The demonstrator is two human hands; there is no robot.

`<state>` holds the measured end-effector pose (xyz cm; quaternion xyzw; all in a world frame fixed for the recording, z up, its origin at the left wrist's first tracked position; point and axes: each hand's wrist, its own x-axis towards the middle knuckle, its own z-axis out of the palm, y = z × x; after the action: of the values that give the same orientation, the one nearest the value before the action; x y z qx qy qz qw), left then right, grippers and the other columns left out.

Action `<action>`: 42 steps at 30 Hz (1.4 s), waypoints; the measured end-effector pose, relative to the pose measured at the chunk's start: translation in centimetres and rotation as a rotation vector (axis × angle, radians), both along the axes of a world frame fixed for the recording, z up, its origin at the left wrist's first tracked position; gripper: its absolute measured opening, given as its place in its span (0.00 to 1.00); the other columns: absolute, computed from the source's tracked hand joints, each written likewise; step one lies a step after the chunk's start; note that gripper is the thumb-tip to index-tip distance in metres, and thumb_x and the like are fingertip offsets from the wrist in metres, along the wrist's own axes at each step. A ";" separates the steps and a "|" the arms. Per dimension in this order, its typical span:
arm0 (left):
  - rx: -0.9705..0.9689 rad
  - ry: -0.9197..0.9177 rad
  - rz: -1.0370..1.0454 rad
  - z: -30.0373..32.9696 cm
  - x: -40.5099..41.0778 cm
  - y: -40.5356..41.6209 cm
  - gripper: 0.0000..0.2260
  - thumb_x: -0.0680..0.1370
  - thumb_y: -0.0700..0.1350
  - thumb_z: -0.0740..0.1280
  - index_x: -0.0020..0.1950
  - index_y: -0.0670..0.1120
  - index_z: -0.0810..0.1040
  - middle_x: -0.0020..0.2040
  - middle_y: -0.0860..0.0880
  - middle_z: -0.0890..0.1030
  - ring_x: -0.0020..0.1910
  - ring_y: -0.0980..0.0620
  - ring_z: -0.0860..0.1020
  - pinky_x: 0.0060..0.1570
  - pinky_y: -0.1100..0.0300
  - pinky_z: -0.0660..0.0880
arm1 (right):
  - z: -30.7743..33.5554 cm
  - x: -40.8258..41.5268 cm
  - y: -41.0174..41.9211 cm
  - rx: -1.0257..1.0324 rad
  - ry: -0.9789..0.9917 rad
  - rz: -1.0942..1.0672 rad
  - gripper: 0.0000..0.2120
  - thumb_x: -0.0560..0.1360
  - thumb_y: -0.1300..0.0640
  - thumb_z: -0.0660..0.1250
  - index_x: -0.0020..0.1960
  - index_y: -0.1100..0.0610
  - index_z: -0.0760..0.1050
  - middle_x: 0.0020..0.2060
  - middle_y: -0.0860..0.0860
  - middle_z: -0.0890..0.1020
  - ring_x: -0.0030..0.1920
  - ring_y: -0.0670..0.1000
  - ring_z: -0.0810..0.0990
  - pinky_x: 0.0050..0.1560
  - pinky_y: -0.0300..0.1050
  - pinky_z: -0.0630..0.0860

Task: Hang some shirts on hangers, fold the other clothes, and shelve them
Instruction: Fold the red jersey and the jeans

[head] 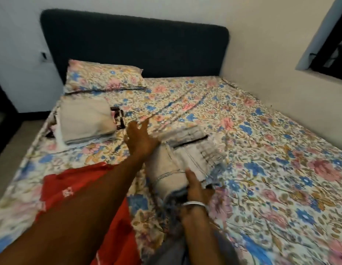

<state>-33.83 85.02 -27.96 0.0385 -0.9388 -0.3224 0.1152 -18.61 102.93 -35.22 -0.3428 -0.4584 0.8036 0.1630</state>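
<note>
A folded pale grey-and-beige garment (pixel 187 153) with dark stitching lies in the middle of the floral bed (pixel 262 142). My right hand (pixel 197 186), a silver bangle on its wrist, grips the garment's near edge. My left hand (pixel 141 140) reaches out flat, fingers spread, its palm against the garment's left side. A stack of folded beige clothes (pixel 86 121) sits at the left of the bed below the pillow. A red garment (pixel 78 190) with white print lies spread at the near left, partly under my left forearm.
A floral pillow (pixel 103 77) leans on the dark headboard (pixel 135 46). A wall runs along the bed's right side, with a window (pixel 332 50) at the upper right. Floor shows at the left edge. Grey cloth lies at the bottom centre.
</note>
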 end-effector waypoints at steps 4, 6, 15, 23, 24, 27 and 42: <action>-0.377 -0.160 -0.355 -8.8 5.2 -1.9 0.26 0.82 0.56 0.61 0.79 0.50 0.63 0.78 0.42 0.63 0.77 0.40 0.62 0.75 0.47 0.59 | -0.3 1.3 -6.8 -0.162 -0.189 0.224 0.28 0.58 0.53 0.85 0.49 0.61 0.73 0.44 0.60 0.81 0.34 0.59 0.83 0.35 0.57 0.83; -0.379 -0.207 -0.384 -10.9 7.0 -1.5 0.28 0.82 0.58 0.52 0.81 0.50 0.60 0.81 0.43 0.60 0.79 0.41 0.58 0.76 0.47 0.53 | 2.2 2.0 -8.0 -0.220 -0.282 0.266 0.08 0.74 0.62 0.71 0.41 0.62 0.73 0.29 0.59 0.80 0.20 0.56 0.78 0.18 0.46 0.75; -0.124 0.201 -0.279 -7.7 16.6 -7.3 0.22 0.82 0.51 0.61 0.75 0.46 0.72 0.76 0.46 0.70 0.77 0.48 0.65 0.80 0.52 0.52 | 0.4 4.9 -9.5 0.691 -0.211 0.161 0.35 0.60 0.51 0.83 0.61 0.60 0.72 0.58 0.57 0.78 0.54 0.56 0.78 0.55 0.48 0.79; -0.303 -0.180 -0.092 -12.7 20.7 -16.7 0.31 0.81 0.64 0.34 0.82 0.53 0.39 0.82 0.55 0.37 0.79 0.58 0.33 0.80 0.50 0.37 | -0.8 1.7 -20.9 1.170 -0.218 0.930 0.47 0.65 0.32 0.68 0.76 0.56 0.62 0.70 0.58 0.73 0.70 0.60 0.72 0.69 0.56 0.70; -0.265 -0.145 -0.095 -13.3 20.7 -17.2 0.31 0.81 0.64 0.34 0.82 0.54 0.40 0.82 0.56 0.38 0.79 0.59 0.34 0.80 0.50 0.39 | -0.5 1.1 -21.3 1.156 -0.255 0.909 0.43 0.67 0.37 0.71 0.74 0.57 0.65 0.68 0.59 0.75 0.67 0.61 0.75 0.67 0.55 0.72; 0.069 -0.038 -0.069 -13.6 20.7 -18.0 0.31 0.81 0.67 0.40 0.82 0.58 0.48 0.82 0.60 0.46 0.79 0.65 0.41 0.80 0.55 0.44 | 0.4 -0.5 -21.9 0.911 -0.271 0.914 0.26 0.61 0.45 0.79 0.55 0.54 0.81 0.52 0.55 0.86 0.51 0.56 0.85 0.55 0.55 0.81; 0.750 -0.159 -0.043 -10.3 20.2 -19.2 0.29 0.81 0.66 0.54 0.79 0.55 0.63 0.77 0.61 0.61 0.77 0.63 0.56 0.78 0.58 0.52 | 1.8 2.3 -25.0 1.325 -0.191 0.837 0.25 0.75 0.51 0.69 0.71 0.49 0.72 0.62 0.54 0.82 0.60 0.58 0.80 0.56 0.47 0.75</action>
<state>-13.62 65.86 -38.22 0.0830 -0.7622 -0.6419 0.0130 -16.32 77.91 -33.43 -0.0405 -0.9447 0.3246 -0.0228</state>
